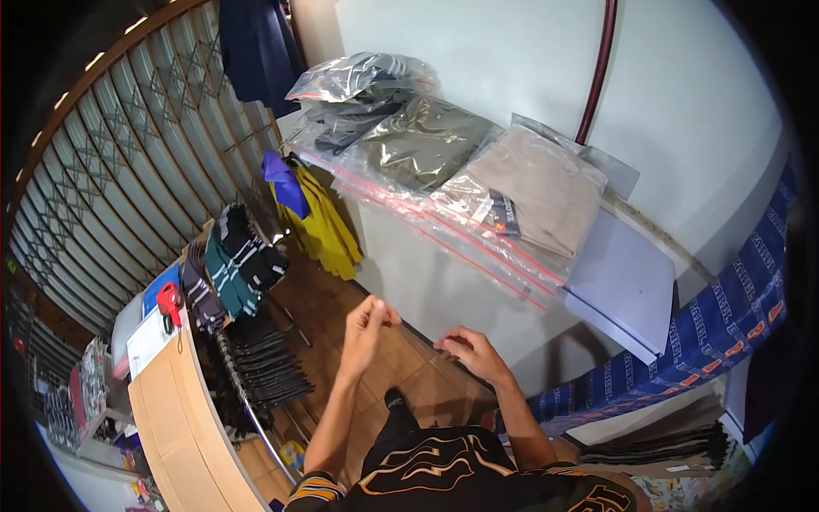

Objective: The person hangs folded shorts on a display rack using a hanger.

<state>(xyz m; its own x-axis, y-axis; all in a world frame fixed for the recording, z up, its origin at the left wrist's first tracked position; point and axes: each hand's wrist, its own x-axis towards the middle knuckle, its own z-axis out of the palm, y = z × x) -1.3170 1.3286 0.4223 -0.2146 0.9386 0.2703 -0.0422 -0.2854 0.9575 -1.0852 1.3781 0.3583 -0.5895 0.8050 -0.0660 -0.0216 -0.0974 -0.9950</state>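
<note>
My left hand point(370, 328) is raised over the floor in front of me, thumb and fingertips pressed together in a pinch. Anything between those fingertips is too small to make out. To its right and a little lower, my right hand point(474, 353) has its fingers curled in toward the thumb, and what it holds, if anything, cannot be seen. The hands are apart. Beyond them, a ledge carries clear bags of folded clothing: a beige garment point(546, 183) with a dark label, an olive garment point(422, 141) and a dark striped one point(363, 98). Neither hand touches the bags.
A whitish flat box point(623, 277) sits at the ledge's right end, beside blue printed fabric point(682, 341). At left are a wooden counter point(183, 427), a red device point(169, 299), a rail of hangers point(264, 367), hung jerseys point(235, 264), yellow clothing point(320, 226) and a folding metal gate point(111, 145).
</note>
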